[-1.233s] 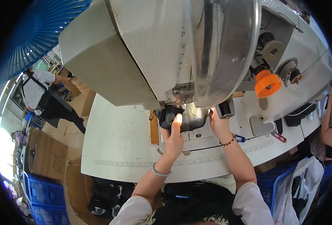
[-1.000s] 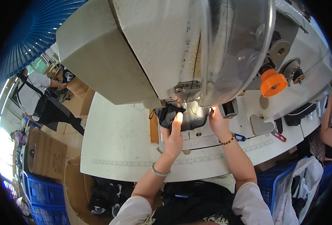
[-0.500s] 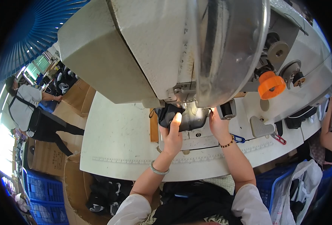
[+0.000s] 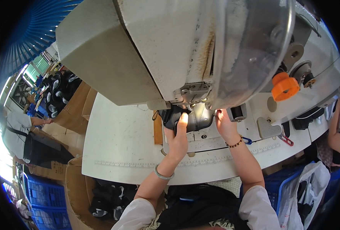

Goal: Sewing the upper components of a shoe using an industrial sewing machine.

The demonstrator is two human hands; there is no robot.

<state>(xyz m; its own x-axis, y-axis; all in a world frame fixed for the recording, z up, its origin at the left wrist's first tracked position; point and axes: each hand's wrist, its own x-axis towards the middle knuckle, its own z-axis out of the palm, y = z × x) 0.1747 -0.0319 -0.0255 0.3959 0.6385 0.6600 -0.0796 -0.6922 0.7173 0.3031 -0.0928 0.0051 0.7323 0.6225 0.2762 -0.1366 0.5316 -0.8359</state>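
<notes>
A black shoe upper (image 4: 197,119) with a stitched seam lies under the needle area of a pale sewing machine (image 4: 154,50), lit by a small lamp. My left hand (image 4: 177,132) grips its left side, thumb on top and fingers curled beneath. At the right edge, my right hand (image 4: 226,124) holds the upper with its fingers closed; the fingertips are partly hidden beside the machine's guard. Part of the piece disappears behind the machine head.
An orange knob (image 4: 285,86) sticks out on the machine's right. Blue thread snips (image 4: 247,140) and red ones (image 4: 287,141) lie on the white table (image 4: 116,134). Cardboard boxes and blue crates (image 4: 47,191) stand around; another person (image 4: 20,134) is at the left.
The machine head appears shifted slightly right in view, and the upper sits a little differently between my hands, which keep their grip. At the left, the other person has bent lower.
</notes>
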